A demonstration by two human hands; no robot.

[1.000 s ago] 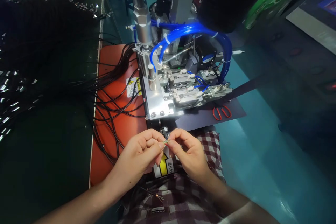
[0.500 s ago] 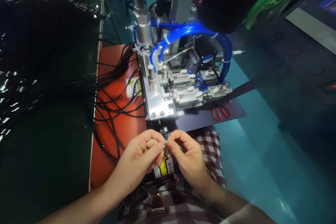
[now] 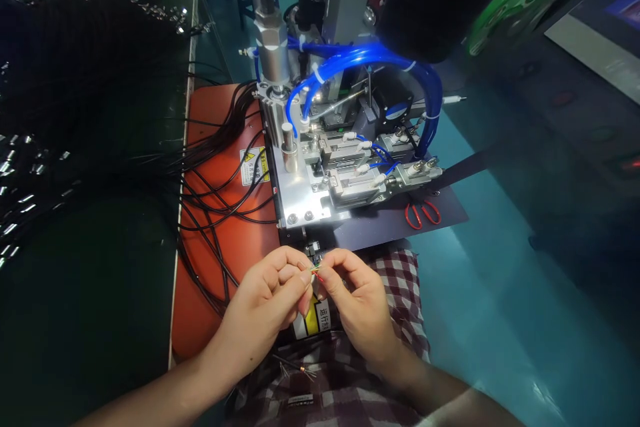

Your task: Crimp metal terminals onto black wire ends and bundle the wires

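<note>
Both hands meet in front of the machine, fingertips almost touching. My left hand (image 3: 273, 300) pinches thin coloured wires (image 3: 315, 269), green and red among them, between thumb and forefinger. From the other side my right hand (image 3: 357, 297) is closed on the same small wires. A black cable with a stripped end and fanned-out wires (image 3: 306, 370) lies over the checked cloth (image 3: 350, 387) on the lap. Behind the fingers stands the metal machine (image 3: 300, 197), with a yellow and white label (image 3: 313, 320) below the hands.
Black cables (image 3: 215, 213) run across the orange surface (image 3: 230, 240) on the left, towards a dark table with a heap of cables with shiny ends. Blue tubes (image 3: 370, 53) arch over the machine. Red-handled scissors (image 3: 423, 215) lie on the grey plate (image 3: 380, 230) at right.
The fingertips have shifted very slightly and the thin wires between them show at a different angle. Both hands otherwise keep their place.
</note>
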